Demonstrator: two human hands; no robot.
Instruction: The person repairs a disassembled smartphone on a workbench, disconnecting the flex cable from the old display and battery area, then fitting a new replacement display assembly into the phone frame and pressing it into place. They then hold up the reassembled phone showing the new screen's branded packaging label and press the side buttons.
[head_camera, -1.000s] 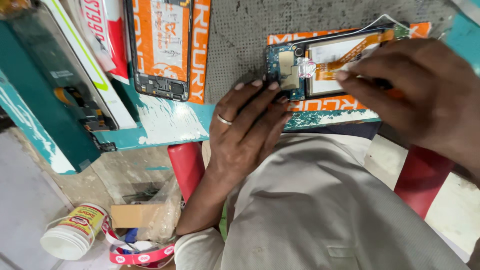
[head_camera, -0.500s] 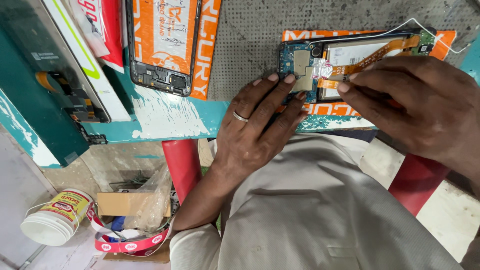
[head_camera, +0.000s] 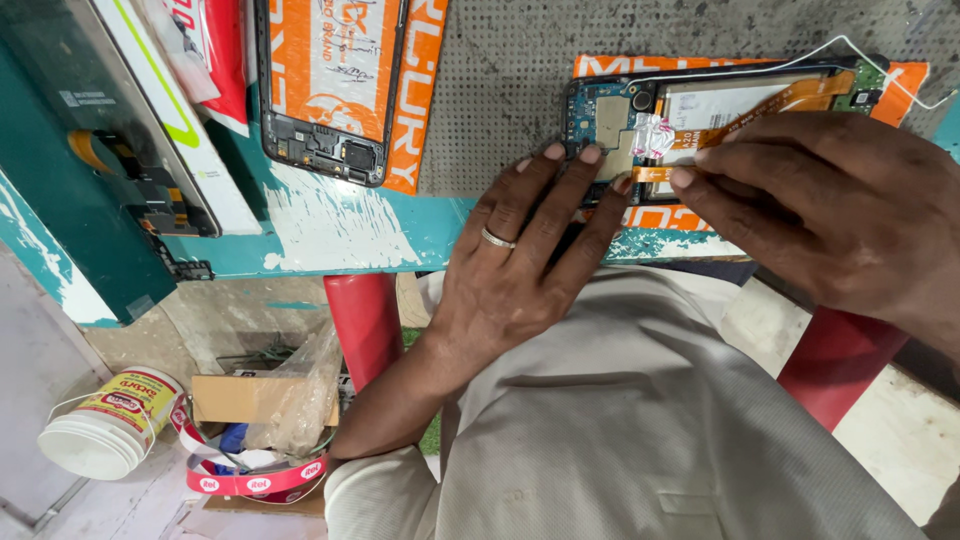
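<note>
An opened phone (head_camera: 608, 112) lies on an orange card on the grey perforated mat (head_camera: 500, 70), its blue circuit board and white battery exposed. An orange flex cable (head_camera: 775, 108) runs across the battery. My left hand (head_camera: 515, 275), with a ring on one finger, lies flat and presses its fingertips on the phone's near left corner. My right hand (head_camera: 835, 205) comes in from the right. Its thumb and forefinger pinch the end of the flex cable beside a bit of clear tape (head_camera: 652, 133).
A black phone frame (head_camera: 330, 85) rests on another orange card at the back left. A thin white wire (head_camera: 850, 45) loops past the phone. Under the teal table edge (head_camera: 330, 235) are a red stool leg (head_camera: 365, 325), a white tub (head_camera: 105, 425) and a cardboard box (head_camera: 240, 398).
The view has shifted, so the phone sits lower and more to the right. My right fingertips have slid to the flex cable's end; my left hand stays on the phone.
</note>
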